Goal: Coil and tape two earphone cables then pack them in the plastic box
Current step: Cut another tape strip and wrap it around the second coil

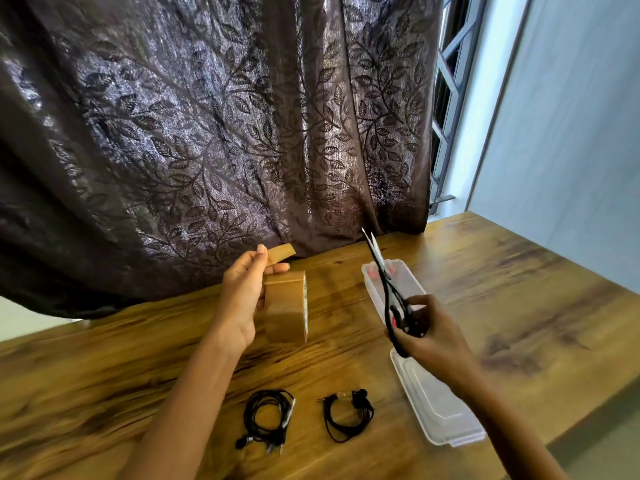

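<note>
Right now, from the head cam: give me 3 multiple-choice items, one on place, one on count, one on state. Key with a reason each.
1. Where do the coiled earphone cables lie?
A. in the plastic box
B. on the table near the person
C. in the left hand

2. How many coiled cables show?
A. one
B. two
C. three

3. What does the right hand hold?
A. scissors
B. tape roll
C. nothing

Key:
1 B: both the left coil and the right coil lie on the table, outside the plastic box.
2 B: two separate black coils lie side by side.
3 A: the right hand grips the scissors, while the left hand holds the tape roll and a pulled strip.
</note>
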`<state>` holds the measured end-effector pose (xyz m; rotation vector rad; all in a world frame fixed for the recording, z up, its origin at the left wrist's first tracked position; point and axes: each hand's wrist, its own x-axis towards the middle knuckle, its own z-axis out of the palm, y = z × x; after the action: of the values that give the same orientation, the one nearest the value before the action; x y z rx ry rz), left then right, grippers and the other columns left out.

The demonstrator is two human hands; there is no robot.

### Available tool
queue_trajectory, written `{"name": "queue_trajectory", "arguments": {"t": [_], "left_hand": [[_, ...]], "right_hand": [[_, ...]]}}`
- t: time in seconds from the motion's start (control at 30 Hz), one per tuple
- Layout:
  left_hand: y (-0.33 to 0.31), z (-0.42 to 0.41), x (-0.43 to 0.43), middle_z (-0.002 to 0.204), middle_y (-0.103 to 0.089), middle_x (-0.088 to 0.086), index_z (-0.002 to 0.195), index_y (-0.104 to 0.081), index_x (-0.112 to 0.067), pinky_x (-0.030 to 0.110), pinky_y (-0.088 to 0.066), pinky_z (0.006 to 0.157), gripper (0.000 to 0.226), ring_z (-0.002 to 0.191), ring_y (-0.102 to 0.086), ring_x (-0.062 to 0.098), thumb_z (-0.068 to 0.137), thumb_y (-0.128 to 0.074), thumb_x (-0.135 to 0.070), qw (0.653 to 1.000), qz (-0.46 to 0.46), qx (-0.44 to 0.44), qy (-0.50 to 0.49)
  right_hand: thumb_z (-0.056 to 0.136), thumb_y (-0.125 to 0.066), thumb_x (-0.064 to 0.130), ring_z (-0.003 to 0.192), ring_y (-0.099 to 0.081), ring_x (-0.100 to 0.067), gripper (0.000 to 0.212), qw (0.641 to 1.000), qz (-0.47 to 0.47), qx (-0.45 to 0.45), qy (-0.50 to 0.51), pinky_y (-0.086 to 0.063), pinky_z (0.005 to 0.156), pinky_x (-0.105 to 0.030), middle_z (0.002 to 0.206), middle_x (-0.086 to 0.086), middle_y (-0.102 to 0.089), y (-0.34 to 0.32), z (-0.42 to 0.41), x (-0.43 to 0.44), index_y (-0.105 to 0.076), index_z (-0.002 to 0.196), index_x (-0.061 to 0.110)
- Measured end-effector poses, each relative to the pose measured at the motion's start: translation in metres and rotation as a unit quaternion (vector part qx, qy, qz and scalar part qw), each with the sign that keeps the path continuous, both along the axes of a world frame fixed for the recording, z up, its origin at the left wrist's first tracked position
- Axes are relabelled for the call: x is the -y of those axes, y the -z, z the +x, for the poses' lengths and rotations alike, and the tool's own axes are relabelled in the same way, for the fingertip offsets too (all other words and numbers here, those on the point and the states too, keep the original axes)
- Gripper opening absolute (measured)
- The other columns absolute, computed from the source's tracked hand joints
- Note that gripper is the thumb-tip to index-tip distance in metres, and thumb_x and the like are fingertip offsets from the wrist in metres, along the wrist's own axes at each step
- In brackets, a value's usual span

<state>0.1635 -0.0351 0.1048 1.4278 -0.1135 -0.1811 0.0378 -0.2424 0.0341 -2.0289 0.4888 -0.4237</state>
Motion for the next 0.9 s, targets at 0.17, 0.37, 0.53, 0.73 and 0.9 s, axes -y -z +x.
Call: {"name": "queue_trajectory", "arguments": {"t": [0.17,0.37,0.53,0.73,0.9], "left_hand": [[0.004,-0.004,0.002,0.082,-0.068,-0.002,0.094,-0.059,-0.019,0.019,-0.041,0.048,0.026,0.065,-0.058,0.010,0.094,-0.043,-0.040,1.000,0.006,-0.015,0.006],[0.010,-0.009,0.002,0.084,-0.069,-0.001,0.084,-0.062,-0.022,0.024,-0.043,0.053,0.025,0.074,-0.060,0.012,0.094,-0.044,-0.037,1.000,0.014,-0.026,0.010],[0.016,-0.010,0.002,0.085,-0.071,0.000,0.087,-0.063,-0.022,0.025,-0.043,0.055,0.024,0.076,-0.061,0.013,0.093,-0.047,-0.038,0.999,0.019,-0.033,0.014],[0.020,-0.011,0.001,0.085,-0.072,0.001,0.089,-0.065,-0.020,0.024,-0.045,0.051,0.025,0.079,-0.063,0.015,0.093,-0.047,-0.037,0.999,0.026,-0.035,0.022],[0.023,-0.011,-0.001,0.088,-0.073,0.001,0.090,-0.066,-0.019,0.024,-0.043,0.052,0.028,0.082,-0.062,0.016,0.092,-0.048,-0.040,0.999,0.037,-0.032,0.020]], "right_hand": [[0.072,-0.077,0.014,0.061,-0.064,-0.017,0.022,0.997,0.063,-0.036,0.021,-0.045,0.051,-0.020,0.071,-0.003,-0.069,0.053,0.019,-0.008,-0.060,0.084,0.019],[0.078,-0.072,0.019,0.064,-0.061,-0.007,0.009,0.993,-0.029,-0.107,0.026,-0.049,0.053,-0.017,0.071,0.005,-0.064,0.078,0.032,-0.022,-0.063,0.075,0.016],[0.081,-0.067,0.024,0.074,-0.063,-0.016,0.015,0.986,-0.093,-0.136,0.035,-0.056,0.069,-0.036,0.082,-0.003,-0.068,0.092,0.048,-0.028,-0.067,0.087,0.011],[0.087,-0.058,0.017,0.071,-0.061,-0.017,0.013,0.980,-0.146,-0.130,0.025,-0.053,0.062,-0.030,0.087,-0.007,-0.066,0.096,0.056,-0.032,-0.065,0.094,0.007],[0.090,-0.056,0.024,0.078,-0.056,-0.012,0.019,0.980,-0.163,-0.111,0.021,-0.047,0.065,-0.022,0.104,-0.003,-0.057,0.104,0.057,-0.030,-0.063,0.099,0.009]]}}
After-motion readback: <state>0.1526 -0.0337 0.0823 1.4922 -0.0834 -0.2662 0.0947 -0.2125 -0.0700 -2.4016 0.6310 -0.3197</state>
